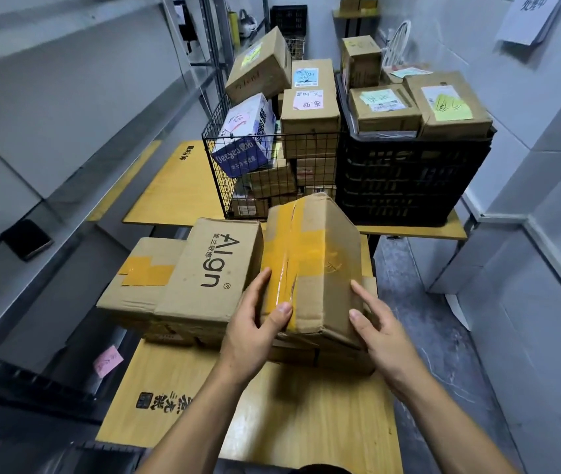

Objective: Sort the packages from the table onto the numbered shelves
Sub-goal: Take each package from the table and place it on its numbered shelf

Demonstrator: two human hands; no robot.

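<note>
Brown cardboard box crossed with yellow tape (313,254) sits tilted atop a pile of flatter cartons on the near yellow wooden table (306,422), touching a tan carton printed "Align" (203,275) on its left. The left hand (251,333) grips its near left corner, thumb on the tape and fingers curled down the side. The right hand (381,333) lies spread against the right face, index finger straight; its lower fingers seem tucked below, though this is hidden. Beyond stand a black wire basket (224,186) and a black plastic crate (409,179), both full of parcels.
</note>
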